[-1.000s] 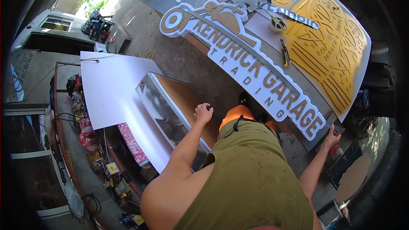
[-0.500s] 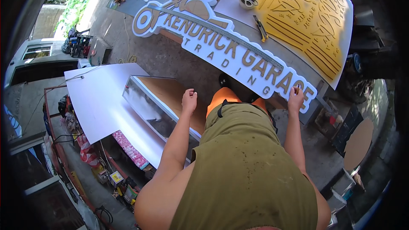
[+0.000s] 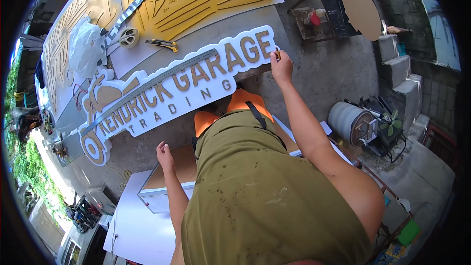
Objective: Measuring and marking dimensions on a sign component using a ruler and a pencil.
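My right hand is closed around a thin brown pencil-like stick, mostly hidden by the fingers, just beside the right end of a white sign board. Raised brown letters and a motorcycle shape stand on this board. Along the sign lies a long metal ruler, slanting over some letters. My left hand hangs below the sign, fingers loosely apart, with nothing in it. Behind the sign, a yellow utility knife and scissors rest on the table.
A sheet with yellow-sprayed letter outlines covers the far table, with a crumpled clear plastic bag on it. Below left are a white sheet and a framed brown panel. A grey drum and concrete steps stand to the right.
My view and body have turned to the right, so the sign now slants up to the right. My right hand stays near its right end, and my left hand hangs lower left.
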`<action>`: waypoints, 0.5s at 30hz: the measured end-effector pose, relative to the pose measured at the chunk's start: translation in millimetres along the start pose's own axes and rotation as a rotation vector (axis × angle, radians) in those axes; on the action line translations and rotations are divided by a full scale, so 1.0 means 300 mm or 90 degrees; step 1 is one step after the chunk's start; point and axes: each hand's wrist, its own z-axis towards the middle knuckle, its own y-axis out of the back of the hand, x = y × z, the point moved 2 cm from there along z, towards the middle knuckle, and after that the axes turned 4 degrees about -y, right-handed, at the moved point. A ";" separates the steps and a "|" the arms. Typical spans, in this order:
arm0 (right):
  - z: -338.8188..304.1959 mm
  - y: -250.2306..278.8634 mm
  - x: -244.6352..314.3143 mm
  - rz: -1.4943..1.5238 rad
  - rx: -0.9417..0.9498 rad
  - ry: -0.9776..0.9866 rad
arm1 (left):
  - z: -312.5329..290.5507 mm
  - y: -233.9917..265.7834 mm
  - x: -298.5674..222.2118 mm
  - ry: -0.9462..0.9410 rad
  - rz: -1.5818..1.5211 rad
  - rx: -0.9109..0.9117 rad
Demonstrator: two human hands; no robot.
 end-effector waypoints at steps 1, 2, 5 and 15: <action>0.036 0.034 -0.018 -0.029 -0.048 -0.001 | 0.001 0.008 0.001 0.009 0.029 0.011; 0.056 0.065 -0.037 -0.058 -0.097 -0.003 | 0.001 0.018 -0.001 0.018 0.059 0.022; 0.055 0.130 -0.049 -0.037 -0.071 -0.052 | -0.014 0.052 0.018 0.006 0.064 0.005; -0.067 -0.146 0.125 0.096 0.170 0.020 | 0.054 -0.050 -0.245 -0.114 0.165 -0.123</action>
